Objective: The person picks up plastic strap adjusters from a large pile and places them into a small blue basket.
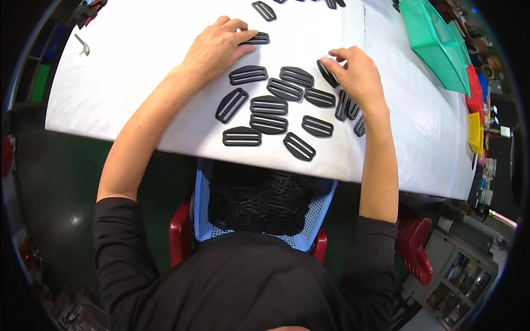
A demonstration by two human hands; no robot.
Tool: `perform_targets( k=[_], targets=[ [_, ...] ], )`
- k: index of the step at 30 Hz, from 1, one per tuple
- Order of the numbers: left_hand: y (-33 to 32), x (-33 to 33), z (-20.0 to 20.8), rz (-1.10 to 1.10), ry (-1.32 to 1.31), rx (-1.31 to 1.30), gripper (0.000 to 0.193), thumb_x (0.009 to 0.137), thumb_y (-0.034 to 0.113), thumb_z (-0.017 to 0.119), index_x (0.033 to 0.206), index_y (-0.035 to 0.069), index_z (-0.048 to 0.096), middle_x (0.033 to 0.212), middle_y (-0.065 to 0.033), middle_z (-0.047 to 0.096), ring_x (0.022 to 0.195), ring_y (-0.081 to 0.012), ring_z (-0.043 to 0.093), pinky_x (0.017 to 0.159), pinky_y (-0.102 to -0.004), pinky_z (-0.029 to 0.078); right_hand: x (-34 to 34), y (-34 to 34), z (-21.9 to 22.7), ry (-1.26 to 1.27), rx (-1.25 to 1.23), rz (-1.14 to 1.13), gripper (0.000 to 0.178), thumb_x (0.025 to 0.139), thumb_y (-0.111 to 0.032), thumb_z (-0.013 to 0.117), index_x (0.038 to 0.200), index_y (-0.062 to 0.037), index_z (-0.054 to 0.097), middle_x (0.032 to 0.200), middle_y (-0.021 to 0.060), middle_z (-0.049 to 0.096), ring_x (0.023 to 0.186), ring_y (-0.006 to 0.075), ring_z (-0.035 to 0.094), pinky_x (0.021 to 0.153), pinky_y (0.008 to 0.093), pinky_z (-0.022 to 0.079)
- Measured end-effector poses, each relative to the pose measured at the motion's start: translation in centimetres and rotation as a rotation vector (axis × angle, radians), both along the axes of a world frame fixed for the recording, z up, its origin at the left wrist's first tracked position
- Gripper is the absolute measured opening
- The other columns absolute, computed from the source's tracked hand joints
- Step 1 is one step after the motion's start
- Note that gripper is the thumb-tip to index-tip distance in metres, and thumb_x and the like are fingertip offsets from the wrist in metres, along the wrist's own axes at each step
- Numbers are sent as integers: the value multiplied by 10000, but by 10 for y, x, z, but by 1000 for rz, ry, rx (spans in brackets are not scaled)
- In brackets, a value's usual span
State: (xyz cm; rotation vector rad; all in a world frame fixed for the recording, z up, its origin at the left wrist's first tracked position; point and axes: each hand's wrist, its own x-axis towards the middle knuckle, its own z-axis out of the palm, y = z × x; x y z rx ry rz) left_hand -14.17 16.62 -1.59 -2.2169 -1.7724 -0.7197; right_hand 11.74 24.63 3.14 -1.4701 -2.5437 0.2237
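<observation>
My left hand (pixel 218 45) is at the far side of the table, thumb and fingers closed on one end of a black slide buckle (pixel 261 38). To its right, my right hand (pixel 355 74) grips another black slide buckle (pixel 328 73), tilted and partly covered by the fingers. Between my arms lie several more buckles of the same kind, such as a flat one (pixel 242 136) by the front edge and a slanted one (pixel 231 105). Some buckles (pixel 342 105) sit close beside my right wrist, partly hidden by it.
The white-covered table (pixel 132 118) curves in front of me. A blue basket (pixel 202 220) full of black buckles stands below its front edge. Green baskets (pixel 436 49) stand at the far right, near a yellow bin (pixel 475 133). A small metal object (pixel 83 46) lies far left.
</observation>
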Motion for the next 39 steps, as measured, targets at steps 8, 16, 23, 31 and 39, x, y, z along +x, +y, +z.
perform_targets(
  k=[8, 16, 23, 31, 39],
  targets=[
    [3, 0, 9, 48, -80, -118, 186, 915, 136, 582, 1044, 52, 685, 1005, -85, 666, 969, -224, 616, 838, -332, 509, -8, -18, -19, -285, 241, 126, 251, 859, -167, 611, 1074, -59, 683, 894, 119, 667, 825, 315, 655, 764, 392, 523],
    [-12, 24, 26, -22, -208, -77, 174, 851, 116, 648, 1009, 52, 685, 1030, -100, 629, 1000, -265, 581, 876, -364, 470, 42, 20, 3, 139, -85, 121, 257, 809, -235, 677, 1012, -80, 702, 974, 134, 678, 889, 297, 657, 799, 385, 519],
    [-15, 138, 33, -382, -208, -192, 309, 842, 175, 682, 1114, 34, 640, 1065, -121, 614, 970, -266, 593, 849, -365, 493, 76, -41, 9, -5, -173, -38, 422, 742, -301, 770, 1117, -137, 666, 1085, 122, 599, 982, 279, 632, 851, 375, 517],
    [-6, 191, 24, -225, 136, -263, 386, 839, 162, 637, 1138, -74, 576, 1132, -185, 583, 1014, -282, 555, 875, -370, 476, 94, -28, -19, 184, 83, 1, 250, 782, -90, 675, 1030, -112, 692, 1028, 99, 640, 969, 269, 635, 825, 387, 528],
    [-1, 197, 34, -226, 175, -278, 469, 761, -59, 582, 1219, -95, 491, 1170, -193, 574, 1036, -315, 581, 830, -351, 532, 114, 0, -23, 387, 7, -110, 244, 792, -58, 633, 1025, -103, 691, 1044, 114, 653, 947, 252, 646, 802, 385, 530]
  ],
)
